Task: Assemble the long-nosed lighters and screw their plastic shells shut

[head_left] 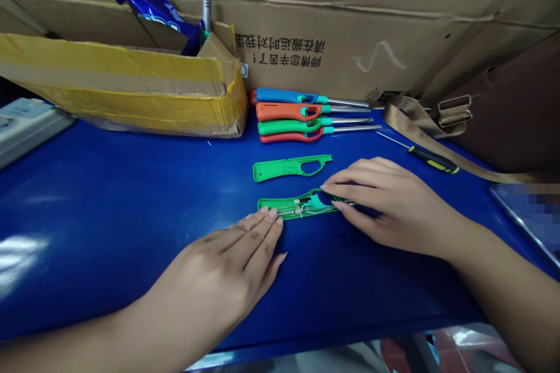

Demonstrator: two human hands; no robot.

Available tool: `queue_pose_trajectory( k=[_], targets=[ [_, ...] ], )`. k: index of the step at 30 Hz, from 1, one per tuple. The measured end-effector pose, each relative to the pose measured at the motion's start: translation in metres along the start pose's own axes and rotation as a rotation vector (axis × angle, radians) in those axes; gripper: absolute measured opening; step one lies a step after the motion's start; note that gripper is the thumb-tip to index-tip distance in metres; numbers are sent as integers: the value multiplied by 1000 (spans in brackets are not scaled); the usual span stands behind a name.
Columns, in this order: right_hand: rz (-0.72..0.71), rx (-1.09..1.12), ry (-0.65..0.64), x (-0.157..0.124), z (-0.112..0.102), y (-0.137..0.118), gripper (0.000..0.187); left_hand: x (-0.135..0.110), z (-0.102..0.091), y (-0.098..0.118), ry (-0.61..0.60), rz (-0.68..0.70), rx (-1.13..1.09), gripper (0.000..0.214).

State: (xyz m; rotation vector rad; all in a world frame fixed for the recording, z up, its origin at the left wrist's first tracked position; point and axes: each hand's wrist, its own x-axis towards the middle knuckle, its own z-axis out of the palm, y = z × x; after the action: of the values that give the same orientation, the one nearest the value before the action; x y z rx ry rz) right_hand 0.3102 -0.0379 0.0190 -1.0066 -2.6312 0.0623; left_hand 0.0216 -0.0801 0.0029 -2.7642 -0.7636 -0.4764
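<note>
Straight and pressed together, the fingers (268, 222) of the palm-down left hand (231, 268) touch the near left end of the open green plastic lighter shell (284, 208), which lies flat mid-way across the glossy blue bench (109, 215), while the arched right hand (394, 210) pinches the shell's right trigger end between slightly spread fingers (345, 182).

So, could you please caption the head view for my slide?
Left hand and right hand touch an open green lighter on a blue table; a green cover and four lighters lie behind.
</note>
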Motion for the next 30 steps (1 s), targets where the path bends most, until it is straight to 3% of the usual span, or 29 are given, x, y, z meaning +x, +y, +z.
queue_pose_trajectory(
  k=[6,11,21,26,30],
  targets=[
    [-28,19,-22,1,-1,-1,22,-2,1,3,-7,17,1,39],
    [-39,28,-65,1,-1,-5,23,-1,3,-1,37,-64,-123,33],
    [-35,-98,-323,-8,-5,-6,57,2,6,-12,30,-114,-207,32],
    [-43,-128,-331,-8,-7,-13,62,0,6,-14,29,-86,-190,33],
    [-91,-93,-311,-6,-8,-12,52,2,7,-16,22,-89,-184,33]
  ],
)
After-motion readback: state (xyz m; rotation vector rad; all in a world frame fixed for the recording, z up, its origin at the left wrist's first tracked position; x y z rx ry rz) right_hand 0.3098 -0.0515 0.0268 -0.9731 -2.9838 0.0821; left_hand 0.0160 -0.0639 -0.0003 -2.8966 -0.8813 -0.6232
